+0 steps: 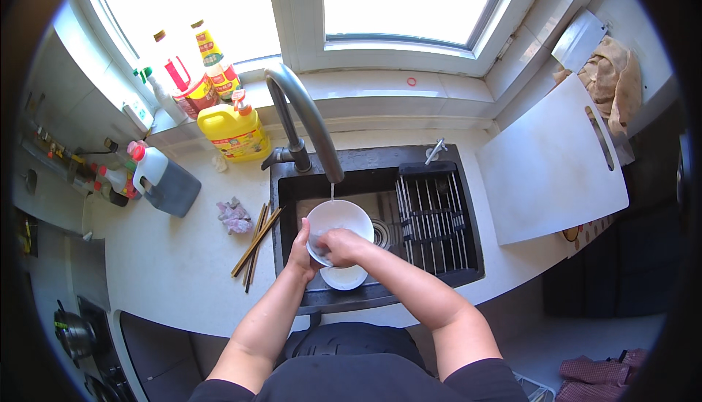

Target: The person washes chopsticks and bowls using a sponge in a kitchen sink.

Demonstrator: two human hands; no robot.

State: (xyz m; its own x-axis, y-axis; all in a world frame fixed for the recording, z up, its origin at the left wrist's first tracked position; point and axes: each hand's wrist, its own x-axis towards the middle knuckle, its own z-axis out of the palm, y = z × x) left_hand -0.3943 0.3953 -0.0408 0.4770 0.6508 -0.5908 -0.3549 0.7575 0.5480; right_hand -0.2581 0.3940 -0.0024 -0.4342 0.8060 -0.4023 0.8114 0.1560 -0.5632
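A white bowl (349, 215) is tilted under the thin stream from the grey tap (314, 120), above the dark sink (474, 259). My left hand (300, 254) grips the bowl's left rim, thumb up along its side. Inside the bowl, my right hand (342, 247) has its fingers curled against the inner wall. Something greyish shows at those fingertips, too unclear to name. Below both hands, a second white bowl (344, 279) rests in the sink, partly covered by the first.
Beside the sink's left edge lie several chopsticks (257, 245) and a crumpled cloth (234, 215). A yellow jug (235, 135) and a dark-filled bottle (167, 181) stand behind them. A drying rack (435, 219) spans the sink's right side; a white cutting board (552, 164) leans farther right.
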